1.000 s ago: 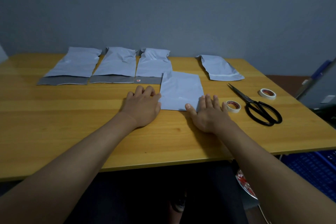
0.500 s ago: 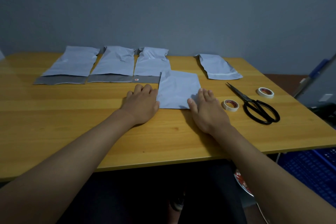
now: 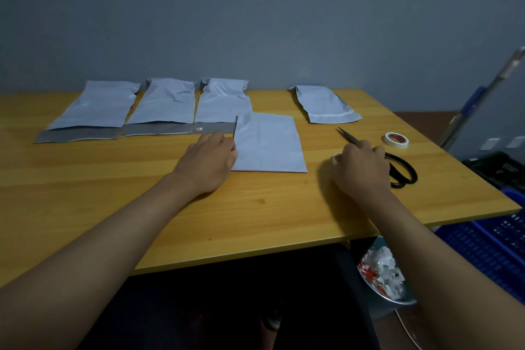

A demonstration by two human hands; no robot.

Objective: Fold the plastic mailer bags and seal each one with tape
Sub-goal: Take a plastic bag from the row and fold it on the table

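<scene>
One bin (image 3: 377, 297) under the table (image 3: 255, 207) holds white and red scraps (image 3: 382, 273).

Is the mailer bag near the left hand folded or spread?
Folded: the mailer bag is a short rectangle, unlike the long bags behind.

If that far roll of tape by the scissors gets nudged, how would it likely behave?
The far tape roll lies flat on its side on the table, so a nudge would probably slide it rather than roll it. It looks small and thin-walled, so likely light. Tipped onto its edge, it could roll toward the nearby table edge.
</scene>
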